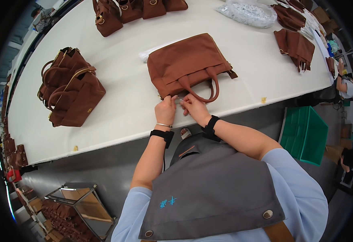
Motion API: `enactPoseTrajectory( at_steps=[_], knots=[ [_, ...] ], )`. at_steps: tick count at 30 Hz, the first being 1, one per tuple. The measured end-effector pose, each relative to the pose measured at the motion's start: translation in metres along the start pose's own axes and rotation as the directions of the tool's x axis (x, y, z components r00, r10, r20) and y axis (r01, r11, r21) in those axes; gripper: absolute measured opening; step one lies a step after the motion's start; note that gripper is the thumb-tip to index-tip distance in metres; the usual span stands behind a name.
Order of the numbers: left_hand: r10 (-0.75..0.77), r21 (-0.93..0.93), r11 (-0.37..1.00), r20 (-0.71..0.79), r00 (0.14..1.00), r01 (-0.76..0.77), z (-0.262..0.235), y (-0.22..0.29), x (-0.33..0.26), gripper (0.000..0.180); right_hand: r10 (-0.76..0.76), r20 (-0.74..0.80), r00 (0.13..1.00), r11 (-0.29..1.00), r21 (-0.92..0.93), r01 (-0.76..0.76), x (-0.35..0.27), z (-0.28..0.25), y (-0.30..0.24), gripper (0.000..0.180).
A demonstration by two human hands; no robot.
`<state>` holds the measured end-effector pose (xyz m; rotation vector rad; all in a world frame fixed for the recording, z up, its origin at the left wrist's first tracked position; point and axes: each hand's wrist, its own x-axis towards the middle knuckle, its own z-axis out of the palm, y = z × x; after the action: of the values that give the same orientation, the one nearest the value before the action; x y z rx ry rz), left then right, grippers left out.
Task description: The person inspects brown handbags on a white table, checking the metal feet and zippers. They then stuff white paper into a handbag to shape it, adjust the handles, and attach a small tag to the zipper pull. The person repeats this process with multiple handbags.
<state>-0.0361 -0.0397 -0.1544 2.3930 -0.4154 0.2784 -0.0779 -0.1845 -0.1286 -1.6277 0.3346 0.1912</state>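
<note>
A brown handbag point(186, 60) lies on its side on the white table point(124, 92) in front of me, its two looped handles toward my body. My left hand point(166, 110) is closed at the bag's near left corner, by a small gold-coloured fitting. Close beside it, my right hand point(194, 109) pinches with thumb and fingers just left of the handles. What either hand holds is too small to make out. Some white material point(145, 55) shows from behind the bag's far left side.
Several brown handbags point(73, 97) stand grouped at the left, with more point(122, 16) along the far edge. A clear plastic bag point(247, 14) and another brown bag point(295, 48) lie at the right. Below the table's right end is a green crate point(303, 135); a framed cart point(83, 205) stands lower left.
</note>
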Motion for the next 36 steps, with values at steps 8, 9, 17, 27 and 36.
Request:
enactPoseTrajectory(
  at_steps=[8,9,17,27,36],
  knots=[
    [-0.010,0.025,1.000,-0.005,1.000,0.010,0.000,-0.002,0.000,0.035,0.046,-0.002,0.999,0.999,-0.003,-0.046,-0.001,0.002,-0.017,0.017],
    [-0.008,0.044,0.999,-0.005,1.000,0.008,0.000,-0.002,0.000,0.037,0.039,-0.003,0.999,0.999,-0.023,-0.040,0.000,0.002,-0.014,0.017],
    [-0.028,-0.007,1.000,0.015,0.999,0.028,-0.003,-0.001,0.002,0.034,0.066,-0.025,0.998,0.997,0.040,-0.065,0.002,0.002,-0.023,0.015],
    [-0.014,0.006,1.000,0.014,1.000,0.014,-0.002,-0.005,0.002,0.033,0.133,-0.051,0.990,0.987,0.095,-0.128,0.002,-0.003,-0.026,0.014],
    [-0.028,-0.044,0.999,0.051,0.998,0.030,-0.006,0.000,0.000,0.031,0.082,-0.090,0.993,0.986,0.151,-0.067,0.005,0.004,-0.025,0.013]
  ],
)
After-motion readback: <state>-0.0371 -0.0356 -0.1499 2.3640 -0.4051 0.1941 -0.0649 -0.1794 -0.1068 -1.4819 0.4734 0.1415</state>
